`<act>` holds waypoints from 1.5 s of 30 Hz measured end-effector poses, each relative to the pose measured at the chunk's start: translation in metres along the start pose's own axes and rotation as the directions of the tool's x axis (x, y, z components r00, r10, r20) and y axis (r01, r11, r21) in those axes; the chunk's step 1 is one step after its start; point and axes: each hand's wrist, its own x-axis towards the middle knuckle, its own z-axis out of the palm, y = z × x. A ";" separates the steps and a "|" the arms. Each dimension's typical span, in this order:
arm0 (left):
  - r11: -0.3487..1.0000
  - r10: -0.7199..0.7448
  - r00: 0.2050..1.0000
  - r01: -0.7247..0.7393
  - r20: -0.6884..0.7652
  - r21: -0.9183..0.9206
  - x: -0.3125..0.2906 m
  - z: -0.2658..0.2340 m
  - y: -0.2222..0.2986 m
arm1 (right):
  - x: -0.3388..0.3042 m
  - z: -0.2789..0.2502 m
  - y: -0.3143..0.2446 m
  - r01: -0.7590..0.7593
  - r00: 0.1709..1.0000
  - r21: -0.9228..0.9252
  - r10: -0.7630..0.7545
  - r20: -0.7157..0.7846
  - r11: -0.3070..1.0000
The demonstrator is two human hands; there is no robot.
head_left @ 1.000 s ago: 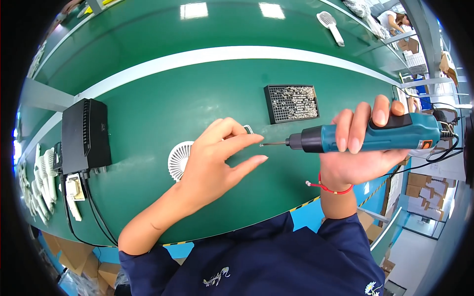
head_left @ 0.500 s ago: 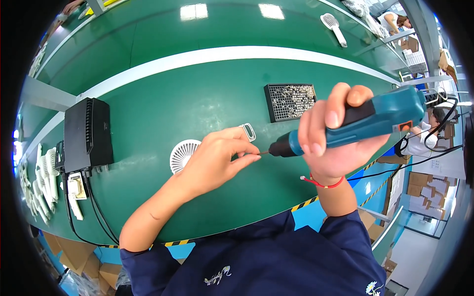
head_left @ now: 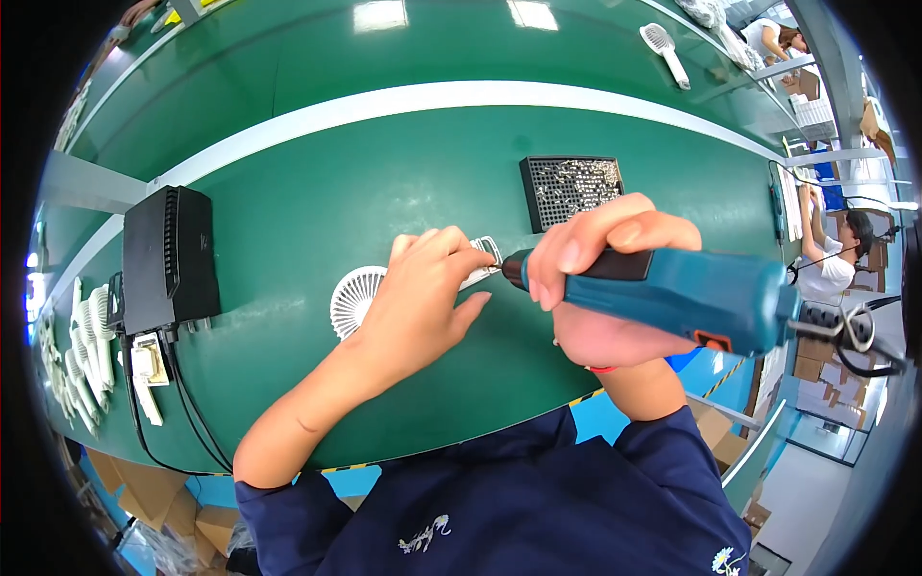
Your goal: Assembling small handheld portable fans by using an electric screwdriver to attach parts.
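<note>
A white handheld fan (head_left: 355, 303) lies on the green table, its round slatted head to the left and its handle's looped end (head_left: 488, 250) to the right. My left hand (head_left: 419, 300) lies over its middle and steadies it, with thumb and fingertips near the handle; the palm hides much of the fan. My right hand (head_left: 597, 331) grips a teal and black electric screwdriver (head_left: 715, 288). The screwdriver's nose points left and meets the fan handle beside my left fingertips. Any screw at the tip is too small to make out.
Beyond my right hand stands a black tray (head_left: 549, 197) of small screws. A black box (head_left: 168, 254) with cables sits at the left, near several white fans (head_left: 99, 317). Another fan (head_left: 665, 54) lies beyond the white strip. A person (head_left: 834, 261) sits at the right.
The screwdriver has moved left onto the fan handle, its rear end swinging down. My left fingertips have drawn back from the bit, which they were touching, and now rest by the handle.
</note>
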 end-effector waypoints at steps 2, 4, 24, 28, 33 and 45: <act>1.000 0.008 1.000 -0.007 -0.017 0.007 0.000 0.002 -0.002 | 0.000 0.002 0.004 0.018 0.995 0.044 -0.014 -0.095 0.999; 1.000 0.018 0.999 -0.018 -0.033 0.015 0.000 0.003 -0.003 | 0.001 0.000 0.007 0.043 0.993 0.049 -0.037 -0.112 0.998; 0.999 0.008 1.000 -0.008 0.008 0.039 0.000 0.000 0.000 | -0.007 0.002 0.013 -0.010 0.985 0.063 0.021 -0.172 0.998; 0.993 0.032 0.998 -0.026 -0.050 0.117 -0.002 0.004 0.003 | -0.006 0.002 0.011 -0.044 0.997 0.018 0.045 -0.068 0.999; 0.935 0.070 0.992 -0.029 -0.101 0.354 -0.005 0.008 0.002 | -0.006 0.004 0.011 -0.070 0.996 0.002 0.070 -0.062 0.998; 0.945 0.044 0.998 -0.025 -0.050 0.328 -0.003 0.000 0.002 | -0.001 -0.007 0.006 0.095 0.987 0.128 -0.077 -0.139 0.987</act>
